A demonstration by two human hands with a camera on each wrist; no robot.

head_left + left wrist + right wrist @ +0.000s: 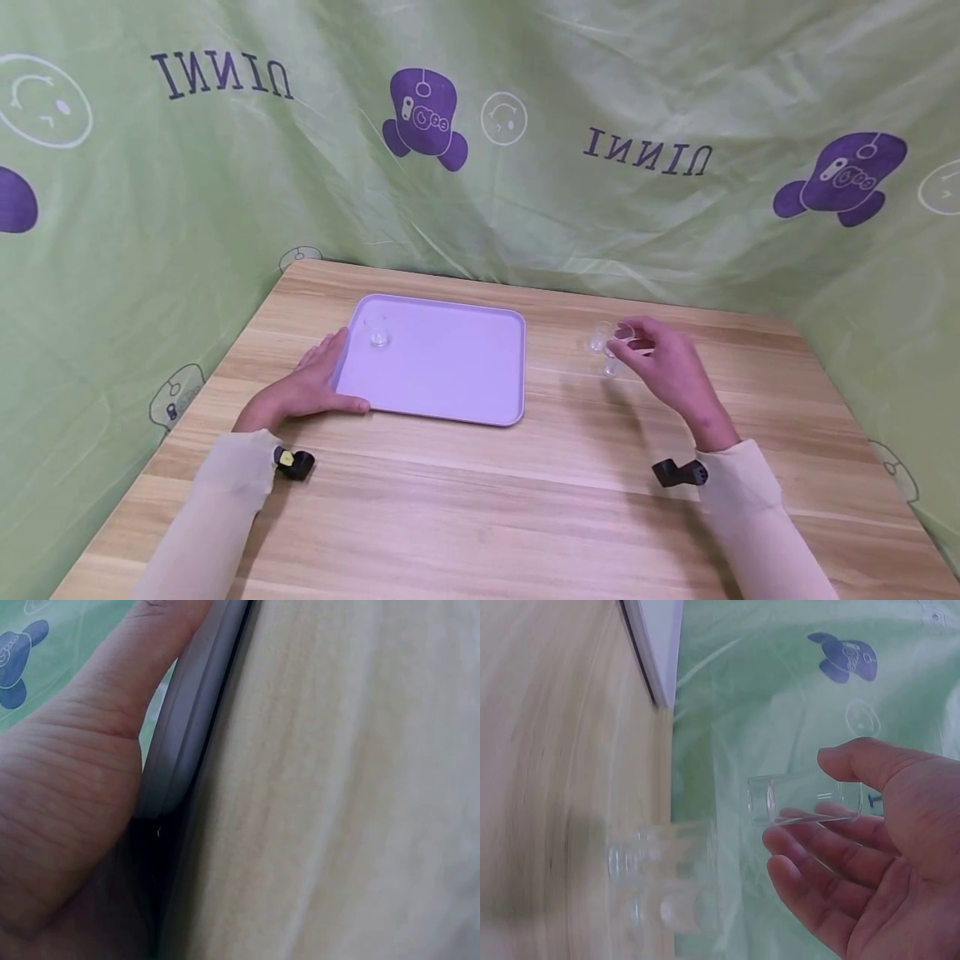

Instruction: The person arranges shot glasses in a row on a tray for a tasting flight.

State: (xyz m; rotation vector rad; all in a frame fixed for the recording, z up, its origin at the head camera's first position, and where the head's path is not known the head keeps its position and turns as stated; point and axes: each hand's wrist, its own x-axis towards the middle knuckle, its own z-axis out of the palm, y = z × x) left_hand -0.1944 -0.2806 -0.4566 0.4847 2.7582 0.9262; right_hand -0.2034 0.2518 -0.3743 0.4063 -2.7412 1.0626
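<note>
My left hand rests against the near left corner of a lilac tray. Its fingers lie straight along the left edge and its thumb along the front; the left wrist view shows the thumb at the tray's rim. One small clear glass stands on the tray near its left side. To the right of the tray, my right hand pinches a clear shot glass between thumb and fingers, upright and raised above the table. Other clear glasses stand close beside it on the wood.
The light wooden table runs up to a green printed curtain at the back and sides. Small black devices sit at both sleeve cuffs.
</note>
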